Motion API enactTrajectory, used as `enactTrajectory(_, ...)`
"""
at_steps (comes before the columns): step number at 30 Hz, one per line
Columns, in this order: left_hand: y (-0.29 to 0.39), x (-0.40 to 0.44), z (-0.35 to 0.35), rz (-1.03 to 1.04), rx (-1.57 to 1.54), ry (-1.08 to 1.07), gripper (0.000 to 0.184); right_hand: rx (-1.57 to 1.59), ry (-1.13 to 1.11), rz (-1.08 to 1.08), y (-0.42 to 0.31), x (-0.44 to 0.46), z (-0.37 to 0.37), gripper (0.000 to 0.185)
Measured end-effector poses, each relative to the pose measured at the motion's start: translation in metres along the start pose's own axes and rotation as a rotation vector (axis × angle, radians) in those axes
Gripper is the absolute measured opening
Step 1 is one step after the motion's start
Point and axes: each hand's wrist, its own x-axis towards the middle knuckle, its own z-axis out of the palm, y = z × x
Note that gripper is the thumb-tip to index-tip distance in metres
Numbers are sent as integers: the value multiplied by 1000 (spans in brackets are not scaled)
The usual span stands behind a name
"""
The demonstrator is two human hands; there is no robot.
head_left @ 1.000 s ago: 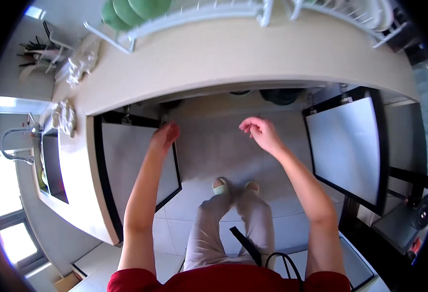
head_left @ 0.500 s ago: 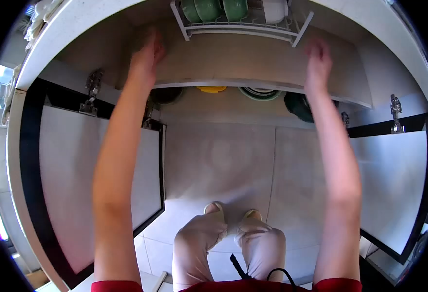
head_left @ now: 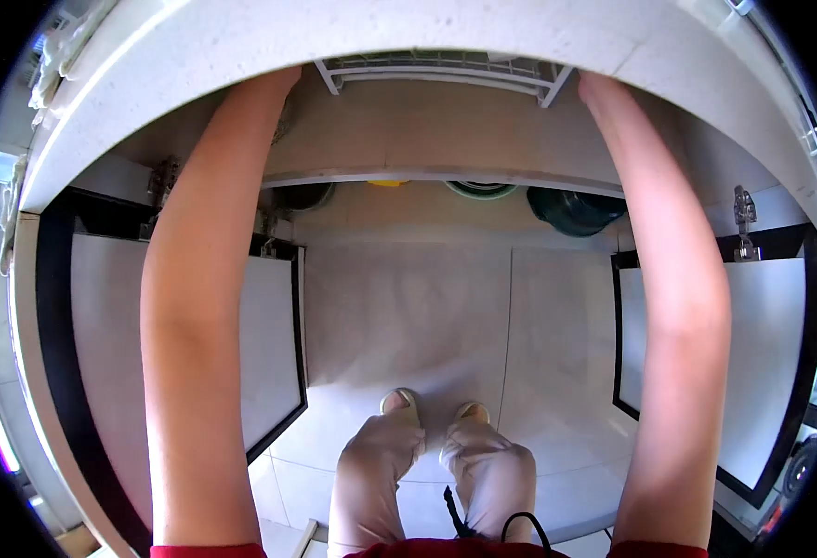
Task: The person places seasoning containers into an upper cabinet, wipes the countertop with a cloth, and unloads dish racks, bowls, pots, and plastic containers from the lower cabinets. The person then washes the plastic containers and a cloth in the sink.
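Observation:
Both my arms reach into an open cabinet beneath the countertop point(head_left: 408, 28). Only the wrist end of my left hand point(head_left: 288, 80) shows, near the left end of a white wire rack point(head_left: 553, 86); its fingers are behind the counter edge. At the rack's right end, my right hand point(head_left: 594, 86) is hidden in the same way past the wrist. Whether either hand touches the rack cannot be seen. The rack stands on the cabinet shelf point(head_left: 436, 121), its upper part covered by the counter.
Below the shelf are a dark green basin point(head_left: 576, 212), a green-rimmed bowl point(head_left: 481, 190), a yellow item point(head_left: 387, 183) and a dark round pan point(head_left: 303, 195). Open cabinet doors flank me at left point(head_left: 274, 344) and right point(head_left: 762, 353), with metal hinges point(head_left: 745, 223).
My hands have moved from above the open doorway into the cabinet, to both ends of the rack. The view has shifted, and the counter edge now hides the green and white dishes in the rack.

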Motion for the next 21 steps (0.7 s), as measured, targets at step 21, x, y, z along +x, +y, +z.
enactTrajectory(21, 59, -253, -54, -285, 56, 87, 26, -14, -97, 393, -59, -206, -160, 34)
